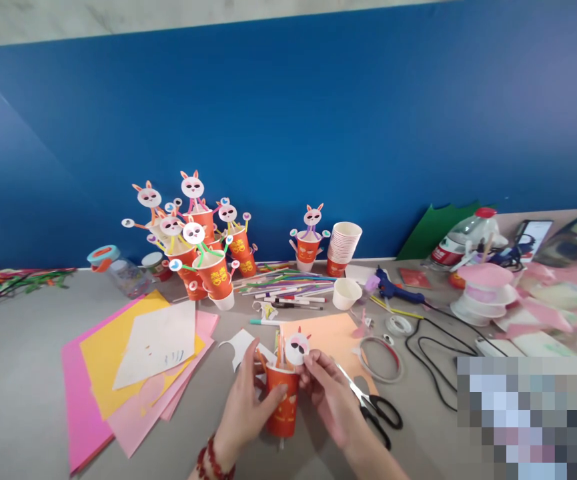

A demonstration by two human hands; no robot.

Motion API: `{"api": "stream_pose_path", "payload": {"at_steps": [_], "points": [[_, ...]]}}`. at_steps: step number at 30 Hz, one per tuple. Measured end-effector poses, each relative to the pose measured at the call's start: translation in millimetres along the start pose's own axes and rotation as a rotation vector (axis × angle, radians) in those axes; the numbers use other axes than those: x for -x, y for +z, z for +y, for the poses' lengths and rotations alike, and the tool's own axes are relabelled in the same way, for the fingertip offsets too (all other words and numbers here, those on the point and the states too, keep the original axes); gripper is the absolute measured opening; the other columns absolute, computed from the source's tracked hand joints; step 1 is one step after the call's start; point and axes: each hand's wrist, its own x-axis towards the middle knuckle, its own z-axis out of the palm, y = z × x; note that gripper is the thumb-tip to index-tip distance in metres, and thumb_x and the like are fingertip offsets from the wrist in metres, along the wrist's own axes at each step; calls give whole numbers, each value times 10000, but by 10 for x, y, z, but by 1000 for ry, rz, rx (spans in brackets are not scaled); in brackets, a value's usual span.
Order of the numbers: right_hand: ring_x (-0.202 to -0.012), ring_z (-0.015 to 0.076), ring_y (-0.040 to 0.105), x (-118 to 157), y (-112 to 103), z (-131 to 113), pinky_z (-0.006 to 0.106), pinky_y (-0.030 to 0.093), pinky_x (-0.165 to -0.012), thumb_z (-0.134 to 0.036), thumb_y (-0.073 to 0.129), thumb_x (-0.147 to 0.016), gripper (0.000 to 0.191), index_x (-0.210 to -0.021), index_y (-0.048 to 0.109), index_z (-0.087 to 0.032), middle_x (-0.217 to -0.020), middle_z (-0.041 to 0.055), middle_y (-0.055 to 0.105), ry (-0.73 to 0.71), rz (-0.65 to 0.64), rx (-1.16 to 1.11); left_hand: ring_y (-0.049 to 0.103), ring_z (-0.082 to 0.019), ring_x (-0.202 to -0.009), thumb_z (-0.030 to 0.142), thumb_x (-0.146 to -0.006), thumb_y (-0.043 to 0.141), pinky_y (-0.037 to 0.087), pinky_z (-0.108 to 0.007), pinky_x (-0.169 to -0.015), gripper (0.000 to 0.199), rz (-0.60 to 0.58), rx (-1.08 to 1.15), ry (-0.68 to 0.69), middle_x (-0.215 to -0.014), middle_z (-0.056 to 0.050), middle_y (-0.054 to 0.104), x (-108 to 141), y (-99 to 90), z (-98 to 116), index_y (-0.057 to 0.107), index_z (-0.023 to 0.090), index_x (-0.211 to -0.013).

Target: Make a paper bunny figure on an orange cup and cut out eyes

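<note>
A red paper cup (282, 403) with printed marks stands upright near the table's front, orange pipe cleaners (262, 361) rising out of it. My left hand (248, 400) is wrapped round the cup's left side, thumb across its front. Between the thumb and fingers of my right hand (329, 393) is the lower right edge of a white paper rabbit face (297, 348) with dark eyes and small red ears. That face sits just above the cup's rim; whether it is fixed to the pipe cleaners I cannot tell. Black-handled scissors (368, 400) lie right of my right hand.
Several finished rabbit cups (213, 273) cluster at the back left, another rabbit cup (308, 248) farther right. A cup stack (343, 247), a glue gun (399, 290) with black cord, tape (381, 360) and a bottle (461, 240) stand rightward. Coloured paper (83, 400) lies left.
</note>
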Motion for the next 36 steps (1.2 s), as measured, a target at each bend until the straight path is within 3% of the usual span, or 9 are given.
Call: {"api": "stream_pose_path", "payload": {"at_steps": [6,13,16,19,21,23,28,36], "points": [[-606,106,552,118,36,-57,210,449,-625,-315,860,-707,252,-716,638,-194,-653,-16,630,30,-94,-11,507,-286,-1264,366,-838,694,427,-386,-1037,656,-33,447,-88,-1412,-129,488,65,57,93,383,231,-1400],[-611,119,580,247,82,-138,229,440,-628,-356,866,-694,284,-703,637,-190,-642,2,657,-5,-169,131,607,-305,-1119,414,-746,769,486,-372,-924,709,-207,854,-137,-1259,-116,639,98,78,177,492,239,-1375],[-608,140,578,295,70,-245,251,439,-600,-387,839,-719,282,-713,641,-187,-663,26,669,-70,-207,266,593,-314,-1148,404,-733,781,472,-380,-955,717,-198,856,-98,-1253,-107,644,97,73,188,503,246,-1375],[-562,137,523,303,68,-487,251,409,-533,-408,783,-776,253,-745,648,-195,-668,31,651,-218,-143,470,574,-323,-1180,356,-727,789,471,-381,-961,756,-241,820,-68,-1303,-108,612,110,45,232,471,258,-1405],[-615,149,522,270,102,-676,261,427,-575,-414,762,-792,237,-758,657,-205,-709,28,624,-381,-46,566,565,-336,-1196,354,-729,785,467,-400,-974,774,-293,823,-64,-1343,-114,585,131,32,272,451,266,-1421],[-745,186,548,219,165,-820,282,453,-670,-420,765,-778,246,-738,657,-202,-775,43,615,-432,-60,628,546,-345,-1225,360,-734,779,441,-421,-1015,760,-313,830,-63,-1378,-115,561,155,36,309,457,270,-1417],[-750,168,514,119,278,-834,263,425,-672,-412,776,-754,294,-686,597,-189,-772,17,575,-308,-154,610,532,-353,-1239,348,-737,778,419,-440,-1049,732,-292,816,-55,-1378,-114,561,187,78,366,482,261,-1400],[-703,138,487,9,213,-761,245,391,-653,-386,797,-741,285,-722,593,-188,-747,-13,554,-261,-127,492,546,-336,-1219,349,-741,772,426,-424,-1043,690,-305,849,-82,-1334,-99,587,192,89,488,511,272,-1375]]}}
